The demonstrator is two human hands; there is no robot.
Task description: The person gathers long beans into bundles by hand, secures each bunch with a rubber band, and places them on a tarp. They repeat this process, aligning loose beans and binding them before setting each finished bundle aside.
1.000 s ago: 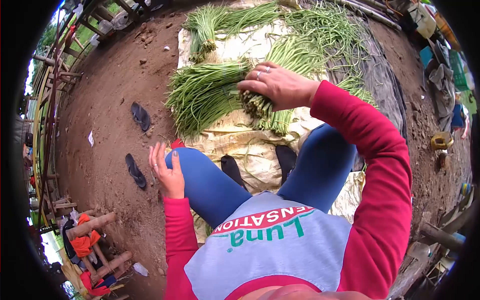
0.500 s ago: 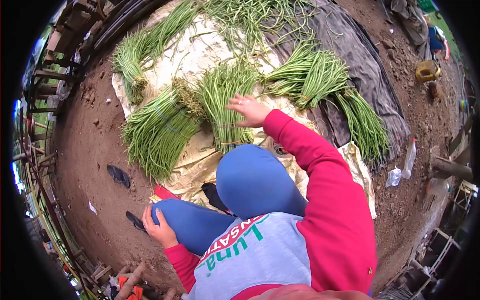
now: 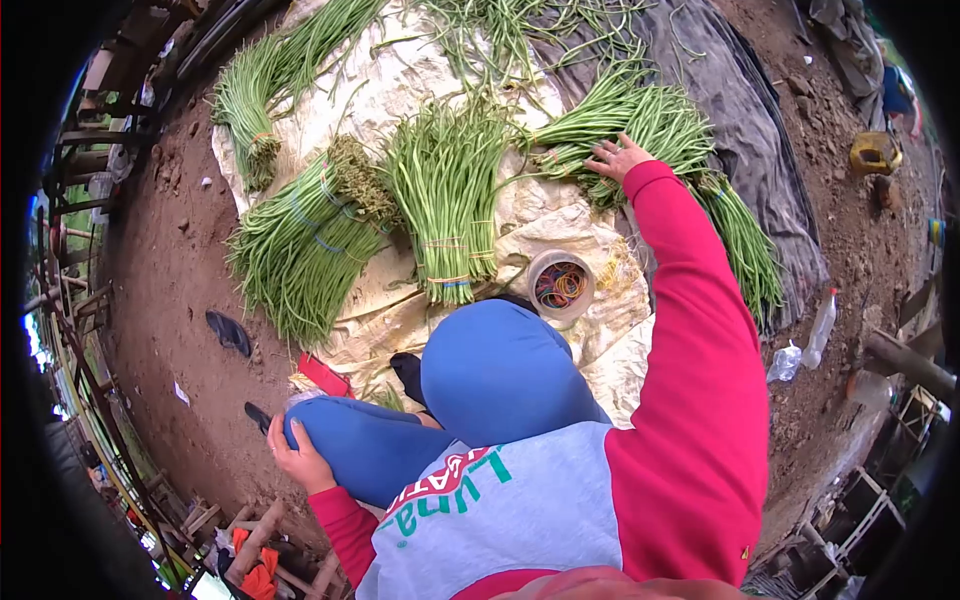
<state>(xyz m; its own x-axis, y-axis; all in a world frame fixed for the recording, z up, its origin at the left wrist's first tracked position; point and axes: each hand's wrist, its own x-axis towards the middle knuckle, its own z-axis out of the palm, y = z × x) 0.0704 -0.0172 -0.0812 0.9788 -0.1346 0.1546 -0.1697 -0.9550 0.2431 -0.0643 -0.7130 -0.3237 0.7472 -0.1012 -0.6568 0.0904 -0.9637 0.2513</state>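
Observation:
My right hand lies with fingers spread on a bundle of long green beans at the right of the pale sheet. On my bent knee rests my left hand, its fingers apart and holding nothing. Straight ahead stand tied long beans, with rubber bands around their near ends. A larger bundle of long beans, bound with blue bands, lies to the left. Close to my knee sits a round tub of coloured rubber bands.
A pale sheet and a dark cloth cover the brown soil. Loose beans lie at the back. A yellow container and a plastic bottle are on the right. One dark sandal is at left.
My right hand has moved right, from over the middle bundle to the right-hand one. The tub of rubber bands now shows fully. My left hand stays on the knee.

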